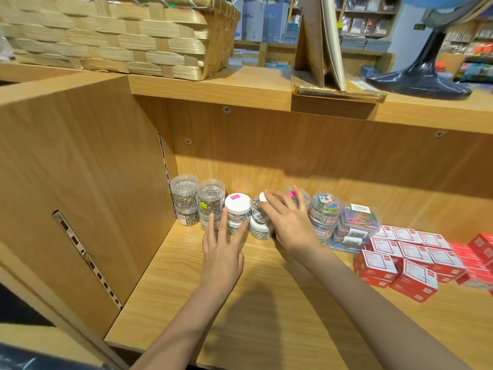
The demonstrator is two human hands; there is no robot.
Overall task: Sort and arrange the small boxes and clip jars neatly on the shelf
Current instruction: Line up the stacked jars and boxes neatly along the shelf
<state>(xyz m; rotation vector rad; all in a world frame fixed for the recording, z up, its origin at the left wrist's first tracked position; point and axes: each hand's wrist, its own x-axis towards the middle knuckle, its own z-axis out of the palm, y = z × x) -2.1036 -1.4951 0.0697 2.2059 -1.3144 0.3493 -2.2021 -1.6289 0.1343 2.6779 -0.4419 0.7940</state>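
On the wooden shelf [266,303], a row of stacked clip jars runs along the back from the left corner. The right hand [289,222] curls around a tilted white-lidded jar [258,206] perched on another white-lidded jar [261,230], fingers wrapped over its top. The left hand [222,252] lies spread, straight fingers touching the neighbouring white-capped stack [237,210]. Further right stand jars of coloured clips [326,208], then red-and-white small boxes [400,260] in stacked rows
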